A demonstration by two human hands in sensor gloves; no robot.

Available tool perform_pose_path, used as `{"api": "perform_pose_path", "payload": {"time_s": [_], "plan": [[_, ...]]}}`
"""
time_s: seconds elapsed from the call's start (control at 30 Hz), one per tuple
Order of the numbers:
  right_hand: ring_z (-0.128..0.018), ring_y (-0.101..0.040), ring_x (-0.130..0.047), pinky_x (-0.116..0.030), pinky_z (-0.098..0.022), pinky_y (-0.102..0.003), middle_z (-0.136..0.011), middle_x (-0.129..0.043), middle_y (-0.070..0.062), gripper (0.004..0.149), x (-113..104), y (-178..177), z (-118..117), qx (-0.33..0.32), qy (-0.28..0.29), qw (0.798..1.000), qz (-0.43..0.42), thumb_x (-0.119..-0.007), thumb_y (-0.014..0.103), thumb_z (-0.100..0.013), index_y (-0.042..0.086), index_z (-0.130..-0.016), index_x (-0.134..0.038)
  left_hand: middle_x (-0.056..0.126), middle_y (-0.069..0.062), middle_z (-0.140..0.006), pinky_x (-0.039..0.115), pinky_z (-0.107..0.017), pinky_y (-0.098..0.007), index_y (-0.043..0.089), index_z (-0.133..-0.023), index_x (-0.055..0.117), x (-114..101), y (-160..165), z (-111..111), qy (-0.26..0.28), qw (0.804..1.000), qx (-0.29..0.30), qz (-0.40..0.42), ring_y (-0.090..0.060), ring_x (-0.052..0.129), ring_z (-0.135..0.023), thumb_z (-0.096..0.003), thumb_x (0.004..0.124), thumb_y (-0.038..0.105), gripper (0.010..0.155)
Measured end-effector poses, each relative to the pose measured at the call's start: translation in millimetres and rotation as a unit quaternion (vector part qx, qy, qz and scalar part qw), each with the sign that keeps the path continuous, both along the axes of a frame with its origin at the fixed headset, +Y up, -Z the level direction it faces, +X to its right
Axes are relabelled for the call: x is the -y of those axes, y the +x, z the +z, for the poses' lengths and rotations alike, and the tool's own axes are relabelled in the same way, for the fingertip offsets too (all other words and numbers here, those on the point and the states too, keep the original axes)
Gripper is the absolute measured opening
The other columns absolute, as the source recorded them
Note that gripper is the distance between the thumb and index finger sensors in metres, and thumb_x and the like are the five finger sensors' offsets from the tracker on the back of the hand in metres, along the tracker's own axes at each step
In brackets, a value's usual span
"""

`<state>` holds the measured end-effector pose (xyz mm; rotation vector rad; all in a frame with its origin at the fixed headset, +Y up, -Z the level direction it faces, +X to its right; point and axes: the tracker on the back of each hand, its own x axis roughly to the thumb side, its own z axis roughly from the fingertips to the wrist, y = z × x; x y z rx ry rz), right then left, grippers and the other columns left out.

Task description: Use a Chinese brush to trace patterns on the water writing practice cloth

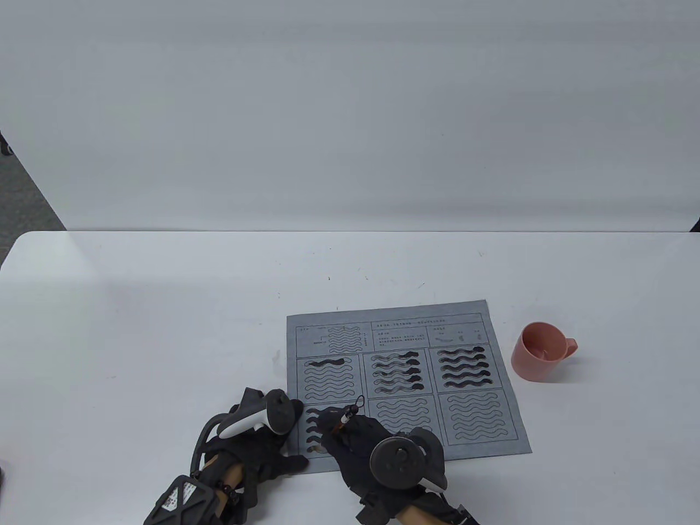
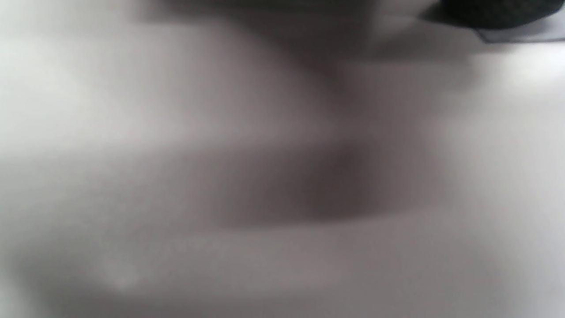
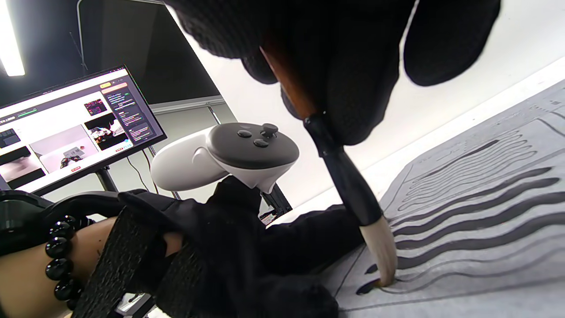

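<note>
Cloth [image 1: 470,383]: grey practice sheet, flat on the white table [image 1: 136,328], near the front edge and right of centre. Printed with six boxes of wavy lines under a header strip. Dark wet strokes fill the upper middle and upper right boxes; the upper left box has one dark stroke at its top; the lower left box has several.

Brush [image 1: 345,418]: held in my right hand [image 1: 363,443], fingers closed round the brown handle. From above only the handle's top and its cord loop show. The right wrist view adds the rest: black ferrule, pale tuft [image 3: 383,256] bent, its tip touching the cloth at the left end of a low stroke in the lower left box.

Left hand [image 1: 257,437]: rests on the table at the cloth's left edge, fingertips lying over that edge. Nothing seen in it; how far the fingers are spread I cannot tell. The left wrist view is a blur of pale table and shadow.

Cup [image 1: 540,351]: pink, upright, handle to the right, on the table just beside the cloth's right edge.

Monitor [image 3: 75,128]: lit screen beyond my left hand, seen only by the right wrist view.
</note>
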<state>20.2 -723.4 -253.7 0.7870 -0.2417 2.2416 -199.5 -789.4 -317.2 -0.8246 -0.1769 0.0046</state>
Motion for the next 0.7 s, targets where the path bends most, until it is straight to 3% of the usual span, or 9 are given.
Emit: {"api": "perform_pose_path", "payload": {"time_s": [0.7], "plan": [[-0.068, -0.037, -0.098, -0.074, -0.054, -0.065, -0.086, -0.089, -0.017, 0.041, -0.3, 2.4, -1.2, 0.002, 0.005, 1.0, 0.007, -0.068, 0.026, -0.055, 0.007, -0.091, -0.07, -0.032, 0.011, -0.101, -0.007, -0.072, -0.062, 0.05, -0.094, -0.019, 0.0, 0.0, 0.0, 0.0, 1.0, 0.0, 0.0, -0.032, -0.03, -0.096, -0.0371, 0.059, 0.073, 0.099]]}}
